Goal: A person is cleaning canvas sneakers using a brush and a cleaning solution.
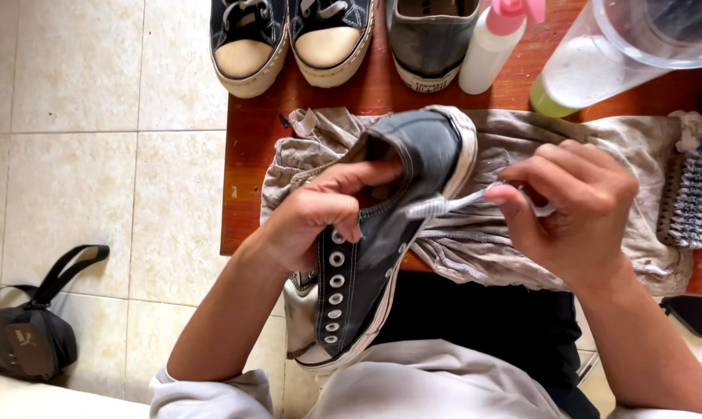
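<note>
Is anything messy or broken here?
Nothing looks broken or spilled. The grey cloth lies crumpled and stained on the table, and the sneaker has no laces, only bare eyelets.

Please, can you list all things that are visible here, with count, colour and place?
sneaker: 1, dark grey, held over the cloth
toothbrush: 1, white, against the sneaker's side
cloth: 1, beige, on the table
table: 1, reddish wood
other shoes: 3, black and grey, far edge
spray bottle: 1, white and pink
jug: 1, clear
scrub brush: 1, right edge
bag: 1, black, on the floor
left hand: holds the sneaker
right hand: holds the toothbrush
</note>
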